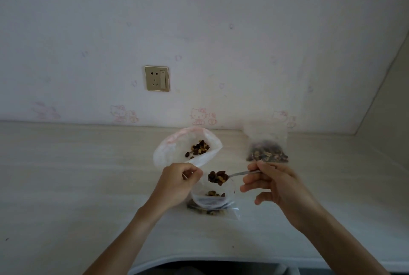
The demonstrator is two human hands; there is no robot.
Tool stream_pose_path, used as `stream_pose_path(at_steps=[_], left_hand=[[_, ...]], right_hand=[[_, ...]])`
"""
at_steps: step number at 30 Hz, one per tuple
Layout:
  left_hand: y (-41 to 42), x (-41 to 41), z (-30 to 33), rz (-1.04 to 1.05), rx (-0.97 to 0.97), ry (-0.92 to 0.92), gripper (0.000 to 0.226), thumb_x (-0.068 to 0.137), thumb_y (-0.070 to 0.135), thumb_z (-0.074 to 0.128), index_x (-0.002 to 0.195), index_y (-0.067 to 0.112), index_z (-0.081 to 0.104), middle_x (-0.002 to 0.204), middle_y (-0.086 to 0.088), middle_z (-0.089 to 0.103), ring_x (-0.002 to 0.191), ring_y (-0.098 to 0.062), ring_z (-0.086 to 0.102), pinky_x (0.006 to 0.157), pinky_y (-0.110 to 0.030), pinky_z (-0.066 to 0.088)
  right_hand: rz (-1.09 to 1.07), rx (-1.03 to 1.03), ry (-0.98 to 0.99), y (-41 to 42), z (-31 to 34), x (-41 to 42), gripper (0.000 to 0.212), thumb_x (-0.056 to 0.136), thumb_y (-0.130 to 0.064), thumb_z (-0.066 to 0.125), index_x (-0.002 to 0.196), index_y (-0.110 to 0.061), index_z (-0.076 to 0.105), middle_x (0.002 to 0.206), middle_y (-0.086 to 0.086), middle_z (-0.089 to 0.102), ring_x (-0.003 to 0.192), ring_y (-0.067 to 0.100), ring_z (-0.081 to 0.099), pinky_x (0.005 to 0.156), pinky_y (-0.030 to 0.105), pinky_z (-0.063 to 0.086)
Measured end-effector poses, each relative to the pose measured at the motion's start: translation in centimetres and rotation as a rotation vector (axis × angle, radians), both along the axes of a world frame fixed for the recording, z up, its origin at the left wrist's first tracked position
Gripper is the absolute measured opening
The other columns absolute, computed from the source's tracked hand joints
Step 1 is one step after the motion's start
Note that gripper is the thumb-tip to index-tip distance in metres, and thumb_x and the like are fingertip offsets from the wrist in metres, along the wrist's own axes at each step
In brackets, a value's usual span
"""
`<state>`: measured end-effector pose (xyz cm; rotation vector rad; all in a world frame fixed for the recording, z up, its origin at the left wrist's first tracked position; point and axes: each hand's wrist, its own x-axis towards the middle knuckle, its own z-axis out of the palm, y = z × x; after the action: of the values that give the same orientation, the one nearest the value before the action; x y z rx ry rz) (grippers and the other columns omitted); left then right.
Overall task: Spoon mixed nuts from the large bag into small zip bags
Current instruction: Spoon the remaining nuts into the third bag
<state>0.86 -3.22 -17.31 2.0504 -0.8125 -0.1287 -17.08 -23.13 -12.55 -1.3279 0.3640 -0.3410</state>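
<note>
The large white bag point(170, 148) lies open on the desk at centre, with mixed nuts point(199, 148) showing in its mouth. In front of it stands a small clear zip bag point(210, 199) with some nuts inside. My left hand point(177, 180) pinches its left rim and holds it open. My right hand point(274, 183) grips the handle of a metal spoon point(242, 173). The spoon's bowl, heaped with nuts point(217, 177), hovers just above the small bag's mouth.
A filled small zip bag point(266, 148) stands against the wall at back right. Another flat bag of nuts point(210, 211) lies under the open small one. A wall socket point(157, 78) is above the pale desk point(77, 175), whose front edge curves near me.
</note>
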Motion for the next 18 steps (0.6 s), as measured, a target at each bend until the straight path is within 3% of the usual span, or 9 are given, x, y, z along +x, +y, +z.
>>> stream_pose_path(at_steps=[7, 15, 18], left_hand=[[0.4, -1.3, 0.3, -0.073, -0.178, -0.056, 0.015, 0.1, 0.033, 0.064, 0.092, 0.028, 0.076, 0.084, 0.015, 0.072, 0.078, -0.006, 0.065, 0.068, -0.015, 0.048], [0.7, -1.7, 0.0, -0.035, -0.216, -0.059, 0.015, 0.101, 0.033, 0.063, 0.092, 0.028, 0.074, 0.085, 0.015, 0.072, 0.073, -0.003, 0.063, 0.064, -0.015, 0.047], [0.7, -1.7, -0.3, 0.029, -0.213, -0.066, 0.015, 0.101, 0.031, 0.064, 0.09, 0.026, 0.074, 0.084, 0.014, 0.072, 0.076, -0.005, 0.065, 0.065, -0.015, 0.048]], right_hand=[[0.078, -0.258, -0.013, 1.4, 0.1, -0.7, 0.032, 0.108, -0.019, 0.045, 0.104, 0.003, 0.068, 0.087, 0.024, 0.075, 0.081, 0.041, 0.075, 0.05, 0.038, 0.058], [0.227, -0.811, -0.124, 1.7, -0.2, -0.7, 0.025, 0.106, -0.024, 0.048, 0.111, -0.024, 0.073, 0.091, -0.001, 0.077, 0.088, 0.021, 0.074, 0.058, 0.032, 0.059], [0.236, -0.797, -0.171, 1.5, 0.1, -0.4, 0.027, 0.105, -0.029, 0.047, 0.112, -0.021, 0.072, 0.093, 0.002, 0.077, 0.088, 0.023, 0.074, 0.058, 0.033, 0.059]])
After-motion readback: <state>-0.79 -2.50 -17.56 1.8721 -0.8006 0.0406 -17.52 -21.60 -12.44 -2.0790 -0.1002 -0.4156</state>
